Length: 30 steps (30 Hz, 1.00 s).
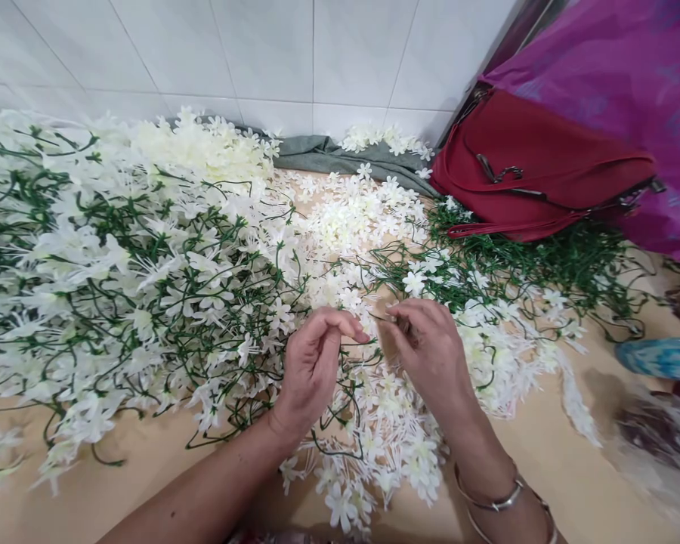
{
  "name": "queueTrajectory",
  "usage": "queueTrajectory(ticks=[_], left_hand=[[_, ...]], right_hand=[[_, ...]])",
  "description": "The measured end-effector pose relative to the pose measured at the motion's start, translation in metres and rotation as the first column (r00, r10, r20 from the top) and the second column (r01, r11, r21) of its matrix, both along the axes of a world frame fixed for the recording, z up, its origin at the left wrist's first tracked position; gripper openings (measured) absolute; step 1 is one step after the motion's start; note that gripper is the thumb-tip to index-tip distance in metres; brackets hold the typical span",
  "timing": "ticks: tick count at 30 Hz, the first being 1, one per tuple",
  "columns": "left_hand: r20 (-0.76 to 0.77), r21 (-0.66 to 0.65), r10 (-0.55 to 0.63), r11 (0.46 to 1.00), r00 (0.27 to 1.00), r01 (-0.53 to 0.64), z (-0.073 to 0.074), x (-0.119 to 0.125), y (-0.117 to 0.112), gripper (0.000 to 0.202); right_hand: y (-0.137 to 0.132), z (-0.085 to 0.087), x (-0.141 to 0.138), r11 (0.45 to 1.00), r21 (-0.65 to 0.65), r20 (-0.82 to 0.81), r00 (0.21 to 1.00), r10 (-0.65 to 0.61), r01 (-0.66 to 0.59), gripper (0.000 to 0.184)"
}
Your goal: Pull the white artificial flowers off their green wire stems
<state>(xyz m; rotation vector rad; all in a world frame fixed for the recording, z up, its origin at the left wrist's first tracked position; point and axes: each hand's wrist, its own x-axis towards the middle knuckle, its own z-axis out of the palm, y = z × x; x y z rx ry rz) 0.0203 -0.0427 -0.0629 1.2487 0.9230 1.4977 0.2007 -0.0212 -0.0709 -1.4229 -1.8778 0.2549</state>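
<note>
My left hand (316,364) is closed, thumb against curled fingers, and a thin green artificial flower stem (358,343) sticks out from its fingertips. Facing it, my right hand (431,349) pinches a small thin piece that is too slight to name. The two sets of fingertips are close but apart. Beneath them lie loose white petal layers (394,393) and white stamen strands on the table. Left of my hands is a big heap of white artificial flowers (147,279) with curved green stems.
Small white blossoms (345,223) are piled ahead, by a grey-green cloth (340,155) at the tiled wall (351,53). Bare green stems (572,261) lie beside a red handbag (544,166). A purple plastic bag (629,91) stands behind it. A clear plastic bag (666,453) lies at right.
</note>
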Motion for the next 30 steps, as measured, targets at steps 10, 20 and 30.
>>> queueTrajectory(ticks=[10,20,30], left_hand=[[-0.245,0.059,0.188,0.982,0.951,-0.179,-0.012,-0.001,0.005,0.020],[-0.353,0.113,0.193,0.980,0.916,-0.163,-0.007,-0.001,0.004,0.025],[-0.503,0.148,0.189,0.980,0.843,-0.131,-0.010,-0.001,0.004,0.021]], right_hand=[[0.000,-0.001,0.009,0.995,0.102,0.135,0.990,-0.034,0.021,0.010],[-0.004,-0.002,-0.010,0.996,0.019,0.131,0.988,0.086,-0.089,0.004],[-0.011,0.011,0.004,0.979,-0.074,-0.232,0.951,-0.205,0.192,0.003]])
